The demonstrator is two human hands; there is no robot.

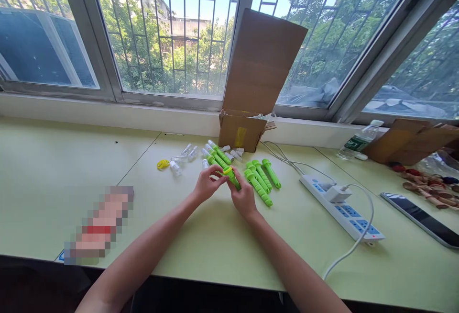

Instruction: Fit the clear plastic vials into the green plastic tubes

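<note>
My right hand [244, 197] grips a green plastic tube [234, 179] with a yellow cap at its upper end. My left hand [207, 183] pinches at that yellow end with thumb and fingers. Just beyond lie three green tubes [258, 179] side by side on the pale green table [71, 169]. More green tubes with clear tips [215, 154] lie behind my hands. Several clear plastic caps [183, 157] and a yellow ring piece [163, 164] lie to the left.
A small open cardboard box [242, 130] stands at the window ledge. A white power strip [340, 207] with a plugged charger and cable lies at right, with a phone [419, 217], a water bottle [358, 141] and cardboard pieces [412, 140] beyond.
</note>
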